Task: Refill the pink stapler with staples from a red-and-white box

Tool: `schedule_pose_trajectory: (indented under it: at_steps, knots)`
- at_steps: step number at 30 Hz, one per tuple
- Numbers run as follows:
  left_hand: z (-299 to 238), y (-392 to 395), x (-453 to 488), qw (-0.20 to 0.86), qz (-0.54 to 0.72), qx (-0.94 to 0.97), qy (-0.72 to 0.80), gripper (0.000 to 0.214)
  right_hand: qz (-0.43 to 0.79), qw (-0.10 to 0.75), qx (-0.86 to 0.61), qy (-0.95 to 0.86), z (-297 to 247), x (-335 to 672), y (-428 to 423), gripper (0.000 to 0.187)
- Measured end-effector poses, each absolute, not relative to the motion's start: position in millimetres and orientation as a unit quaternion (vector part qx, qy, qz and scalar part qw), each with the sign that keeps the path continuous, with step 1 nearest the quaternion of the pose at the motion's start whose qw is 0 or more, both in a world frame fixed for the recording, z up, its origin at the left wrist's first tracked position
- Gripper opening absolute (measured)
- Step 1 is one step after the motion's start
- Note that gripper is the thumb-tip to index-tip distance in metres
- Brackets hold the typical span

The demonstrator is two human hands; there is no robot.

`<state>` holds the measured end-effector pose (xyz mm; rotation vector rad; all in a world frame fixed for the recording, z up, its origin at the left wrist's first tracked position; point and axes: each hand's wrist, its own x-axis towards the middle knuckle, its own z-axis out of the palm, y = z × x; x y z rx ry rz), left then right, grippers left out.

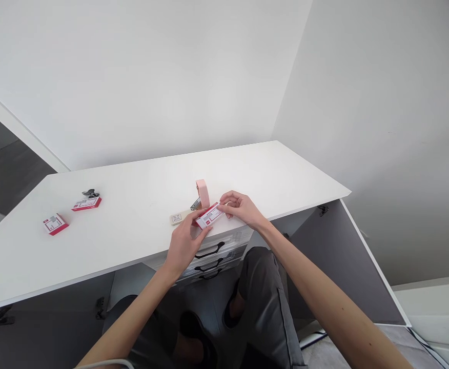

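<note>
A small red-and-white box (pixel 209 216), which looks like a staple box, is tilted just above the front part of the white tabletop. My left hand (pixel 186 240) grips its left end between thumb and fingers. At the box's right end, my right hand (pixel 239 207) has its thumb and fingertips pinched together. Whether anything small is between those fingertips cannot be seen. Just behind the box lies a stapler (pixel 202 193) with its pink top swung upright and its metal part exposed. The stapler's cream base (pixel 177 219) points left, partly covered by my left hand.
Two similar red-and-white boxes (pixel 86 204) (pixel 55 224) lie on the left of the white tabletop (pixel 140 205), with a small black-and-metal item (pixel 90 193) behind one. Cabinet doors (pixel 340 256) hang open beneath, beside clear drawers with black handles (pixel 209 250). Walls stand behind and right.
</note>
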<state>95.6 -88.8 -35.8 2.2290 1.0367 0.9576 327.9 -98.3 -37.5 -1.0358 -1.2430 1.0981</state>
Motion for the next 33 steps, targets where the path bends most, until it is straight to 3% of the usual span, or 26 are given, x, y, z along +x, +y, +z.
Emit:
schedule_pose_trajectory:
  at_steps: [11, 21, 29, 33]
  knots:
    - [-29.0, -91.6, 87.8, 0.299, 0.355, 0.783, 0.414, 0.034, 0.453, 0.588, -0.439, -0.506, -39.6, 328.6, -98.2, 0.041]
    - [-27.5, -85.3, 52.2, 0.294, 0.351, 0.787, 0.413, 0.037, 0.42, 0.564, -0.441, -0.557, -33.5, 303.2, -116.6, 0.041]
    - [-13.9, -83.4, -13.6, 0.245, 0.365, 0.755, 0.487, 0.04, 0.244, 0.542, -0.433, -0.677, -6.6, 208.8, -126.8, 0.02]
    - [-9.0, -78.8, -37.4, 0.231, 0.393, 0.718, 0.527, 0.04, 0.143, 0.492, -0.455, -0.728, 5.6, 169.7, -107.3, 0.021]
